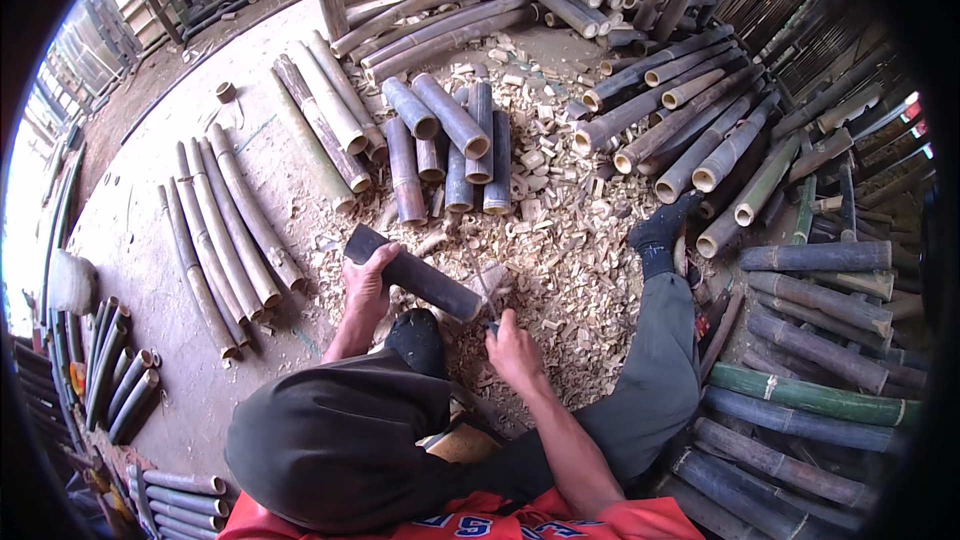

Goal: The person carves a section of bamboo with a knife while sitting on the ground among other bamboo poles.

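My left hand [366,278] is wrapped round the upper end of a short, dark bamboo section [428,280]. The section slants down to the right, its lower end near a pale wooden block [490,282] among the shavings. In my right hand [516,352] is the dark handle of a knife [481,289], closed in the fingers. Its thin blade points up and away from me, beside the lower end of the bamboo. Whether the blade touches the bamboo, I cannot tell. My dark-socked feet lie on either side of the hands.
Wood chips [590,280] cover the floor ahead and to the right. Short cut bamboo sections [405,170] are grouped just beyond my hands. Longer bamboo poles [215,230] lie at left, with bamboo stacks [690,110] far right and a green pole [800,395] near right.
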Motion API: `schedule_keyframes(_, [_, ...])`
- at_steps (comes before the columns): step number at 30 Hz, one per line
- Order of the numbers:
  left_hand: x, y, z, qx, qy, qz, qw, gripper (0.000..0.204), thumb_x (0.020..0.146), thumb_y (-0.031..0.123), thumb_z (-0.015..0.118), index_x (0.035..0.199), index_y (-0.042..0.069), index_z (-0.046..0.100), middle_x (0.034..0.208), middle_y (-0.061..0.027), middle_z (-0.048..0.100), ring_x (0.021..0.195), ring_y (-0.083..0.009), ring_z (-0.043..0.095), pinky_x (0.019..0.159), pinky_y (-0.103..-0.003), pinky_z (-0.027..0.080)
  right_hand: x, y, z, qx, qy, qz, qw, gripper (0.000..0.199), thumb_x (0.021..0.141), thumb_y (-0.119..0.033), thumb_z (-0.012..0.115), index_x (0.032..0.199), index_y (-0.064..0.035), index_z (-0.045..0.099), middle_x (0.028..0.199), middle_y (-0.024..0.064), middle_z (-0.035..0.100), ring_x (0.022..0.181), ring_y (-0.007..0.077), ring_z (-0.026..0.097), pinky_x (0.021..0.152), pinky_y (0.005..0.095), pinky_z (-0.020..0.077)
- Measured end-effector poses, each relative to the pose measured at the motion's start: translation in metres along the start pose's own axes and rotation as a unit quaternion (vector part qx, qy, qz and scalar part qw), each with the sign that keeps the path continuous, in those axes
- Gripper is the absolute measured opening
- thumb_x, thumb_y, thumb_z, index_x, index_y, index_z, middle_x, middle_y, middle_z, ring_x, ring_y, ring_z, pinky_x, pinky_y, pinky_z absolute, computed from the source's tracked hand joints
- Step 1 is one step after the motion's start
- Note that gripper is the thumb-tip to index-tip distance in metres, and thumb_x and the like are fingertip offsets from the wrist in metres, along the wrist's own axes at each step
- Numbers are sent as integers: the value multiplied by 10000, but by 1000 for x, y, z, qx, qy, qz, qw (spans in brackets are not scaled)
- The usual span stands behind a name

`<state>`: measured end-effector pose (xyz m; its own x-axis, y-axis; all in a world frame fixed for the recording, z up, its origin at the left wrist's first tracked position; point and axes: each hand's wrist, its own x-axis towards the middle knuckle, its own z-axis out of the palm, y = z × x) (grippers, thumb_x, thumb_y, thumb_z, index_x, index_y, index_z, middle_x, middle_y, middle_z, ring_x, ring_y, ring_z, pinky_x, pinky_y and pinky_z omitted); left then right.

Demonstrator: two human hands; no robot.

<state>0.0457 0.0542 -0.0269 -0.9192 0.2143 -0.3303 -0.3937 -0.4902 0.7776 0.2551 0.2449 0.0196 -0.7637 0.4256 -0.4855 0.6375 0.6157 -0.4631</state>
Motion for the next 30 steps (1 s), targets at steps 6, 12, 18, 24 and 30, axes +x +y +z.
schedule_keyframes(6, [-10,15,-4,43,-31,-28,998,416,845,126,862,1164,44,608,999,-87,716,896,-246,741,834,-420,628,-33,-29,-35,73,102,-149,981,357,1053,-336,610,1204,-43,471,903,305,737,818,509,728,686,593,569])
schedule_keyframes(12, [-5,20,-9,83,-69,-53,993,460,842,203,871,1185,66,596,1013,-69,702,920,-220,722,802,-425,627,-5,-1,7,9,55,-79,995,355,1050,-323,622,1167,-25,469,888,282,729,816,523,714,697,620,553])
schedule_keyframes(18, [-15,10,4,49,59,9,997,478,822,127,904,1177,50,594,997,-70,705,853,-204,718,785,-397,622,-38,-45,-34,88,155,-178,968,328,1038,-285,657,1144,-34,475,844,257,716,770,473,728,623,558,573])
schedule_keyframes(24, [-12,10,15,41,43,20,998,454,800,72,904,1141,31,606,994,-90,715,838,-215,727,792,-394,617,0,5,19,-24,79,-83,993,339,1031,-287,645,1157,-30,464,834,310,714,777,494,722,649,591,573])
schedule_keyframes(30, [-17,12,2,-5,12,7,1000,408,806,52,883,1106,20,608,982,-110,712,866,-240,734,840,-407,611,-37,-44,-37,99,153,-183,966,355,1031,-280,664,1173,-24,462,838,269,713,751,487,718,649,546,581])
